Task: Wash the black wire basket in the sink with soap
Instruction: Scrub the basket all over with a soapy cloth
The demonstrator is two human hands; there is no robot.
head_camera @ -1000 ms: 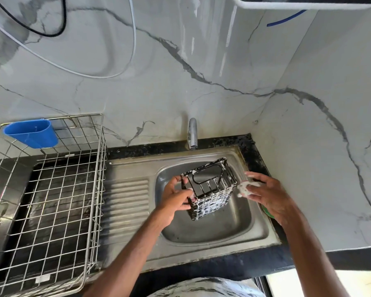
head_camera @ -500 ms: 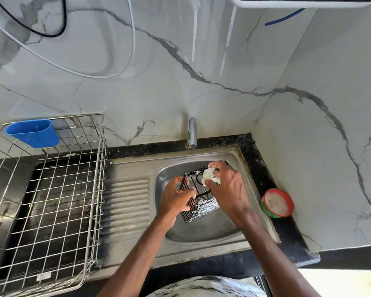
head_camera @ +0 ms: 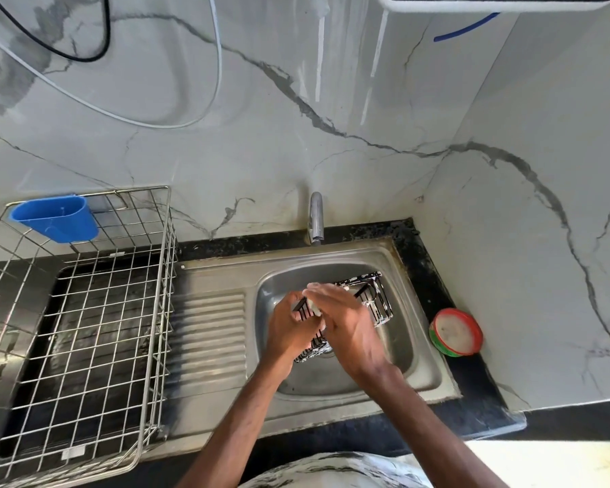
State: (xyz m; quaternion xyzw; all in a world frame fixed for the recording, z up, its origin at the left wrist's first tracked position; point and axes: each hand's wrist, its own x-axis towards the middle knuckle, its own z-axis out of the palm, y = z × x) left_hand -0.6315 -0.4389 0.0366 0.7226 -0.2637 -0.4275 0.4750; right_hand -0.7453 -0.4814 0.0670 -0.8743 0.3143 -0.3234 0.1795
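Left hand (head_camera: 289, 329) is curled round the left side of the black wire basket (head_camera: 374, 301), held tilted in the sink basin (head_camera: 419, 368), while a sudsy white pad (head_camera: 313, 307) is pinched against it by the right hand (head_camera: 347, 324), so the soap-slick wires could be let slip.

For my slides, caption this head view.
Left hand holds the black wire basket in the sink; right hand soaps it.

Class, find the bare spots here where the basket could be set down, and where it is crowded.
Free: the ribbed drainboard between the rack and the sink bowl; the rack's floor, in front of the blue cup. Crowded: the bowl, with left hand, right hand and basket; the counter strip by the red tub is narrow.
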